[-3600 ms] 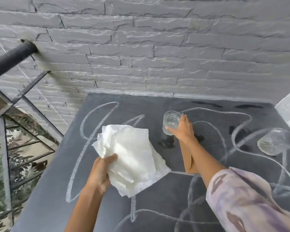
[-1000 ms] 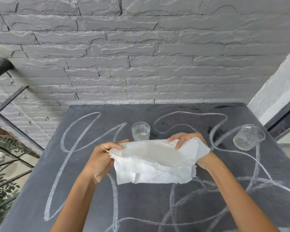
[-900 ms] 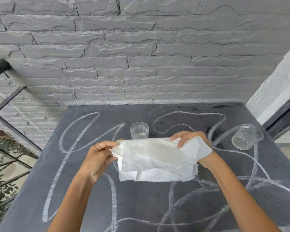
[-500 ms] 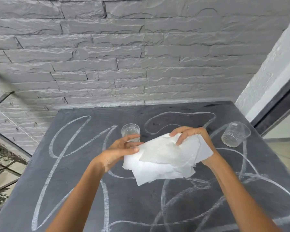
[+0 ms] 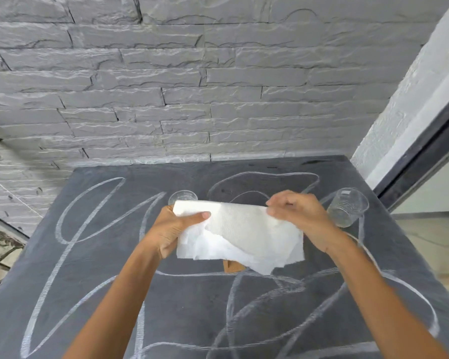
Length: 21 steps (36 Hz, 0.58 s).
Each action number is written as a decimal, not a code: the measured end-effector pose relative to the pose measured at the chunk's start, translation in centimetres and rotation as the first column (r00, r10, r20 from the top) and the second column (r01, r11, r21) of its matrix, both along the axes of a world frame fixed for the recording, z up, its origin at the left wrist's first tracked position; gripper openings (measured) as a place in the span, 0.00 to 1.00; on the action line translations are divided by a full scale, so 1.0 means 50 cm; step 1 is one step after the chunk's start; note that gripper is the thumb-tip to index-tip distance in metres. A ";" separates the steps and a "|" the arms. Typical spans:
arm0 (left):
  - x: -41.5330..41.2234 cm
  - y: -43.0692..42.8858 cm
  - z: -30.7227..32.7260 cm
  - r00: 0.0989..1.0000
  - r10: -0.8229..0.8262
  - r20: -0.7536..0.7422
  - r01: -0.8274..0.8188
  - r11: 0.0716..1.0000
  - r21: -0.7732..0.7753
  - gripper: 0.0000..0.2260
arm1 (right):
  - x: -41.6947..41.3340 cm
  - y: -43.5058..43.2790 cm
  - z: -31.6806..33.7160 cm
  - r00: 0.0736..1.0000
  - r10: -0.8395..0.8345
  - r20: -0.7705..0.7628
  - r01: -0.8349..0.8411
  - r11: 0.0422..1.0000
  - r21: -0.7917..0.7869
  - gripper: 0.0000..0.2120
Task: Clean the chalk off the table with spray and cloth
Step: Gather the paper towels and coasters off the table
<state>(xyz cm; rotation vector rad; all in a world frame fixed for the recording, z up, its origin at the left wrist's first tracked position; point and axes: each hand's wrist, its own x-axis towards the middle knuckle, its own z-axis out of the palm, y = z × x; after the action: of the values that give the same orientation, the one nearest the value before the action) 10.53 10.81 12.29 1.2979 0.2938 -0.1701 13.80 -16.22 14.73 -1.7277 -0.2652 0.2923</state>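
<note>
Seemingly to fold it into a wiping pad, the left hand and right hand hold the cloth stretched between them, fingers pinching its top edge, above the chalk looping across the counter beneath.

A crumpled white cloth hangs above the chalk-scrawled dark table.

Left hand, right hand: both bare. Forearms bare to frame edge.
</note>
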 end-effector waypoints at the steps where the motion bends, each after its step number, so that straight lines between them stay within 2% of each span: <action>1: 0.006 -0.004 0.003 1.000 0.011 0.001 -0.011 1.000 0.000 0.11 | 0.002 0.002 -0.004 0.999 -0.019 0.031 0.020 0.998 -0.056 0.22; 4: 0.029 -0.007 0.015 1.000 0.023 0.019 -0.023 1.000 0.012 0.12 | 0.009 0.004 -0.012 0.999 -0.027 0.020 0.030 0.982 -0.188 0.32; 6: 0.050 -0.008 0.021 0.999 0.021 0.024 -0.022 0.999 0.029 0.09 | 0.011 0.005 -0.020 0.996 -0.052 -0.072 0.038 0.983 -0.180 0.34; 8: 0.074 -0.006 0.028 1.000 0.001 0.011 -0.001 0.999 0.053 0.08 | 0.010 0.015 -0.027 0.984 -0.102 -0.147 0.082 0.987 -0.137 0.30; 12: 0.123 0.012 0.040 0.985 -0.167 -0.035 0.170 0.972 0.163 0.14 | 0.004 0.034 -0.037 0.959 -0.247 -0.142 0.225 0.963 -0.150 0.12; 14: 0.144 0.028 0.044 0.932 -0.354 -0.075 0.362 0.908 0.213 0.16 | 0.001 0.041 -0.041 0.931 -0.332 -0.150 0.310 0.939 -0.150 0.08; 16: 0.167 0.043 0.043 0.843 -0.521 -0.136 0.537 0.792 0.292 0.16 | -0.005 0.051 -0.045 0.886 -0.435 -0.159 0.417 0.899 -0.134 0.08; 19: 0.202 0.054 0.030 0.805 -0.567 -0.172 0.575 0.677 0.459 0.13 | -0.019 0.072 -0.052 0.837 -0.532 -0.130 0.513 0.845 -0.153 0.06; 21: 0.228 0.055 0.019 0.818 -0.550 -0.169 0.557 0.682 0.475 0.12 | -0.029 0.091 -0.059 0.816 -0.573 -0.083 0.551 0.813 -0.189 0.07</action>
<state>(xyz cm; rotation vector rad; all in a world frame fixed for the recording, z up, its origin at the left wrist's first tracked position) 21.93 13.54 13.26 1.8957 -0.0734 -0.6594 12.35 -11.69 11.79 -1.8463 0.3877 -0.0124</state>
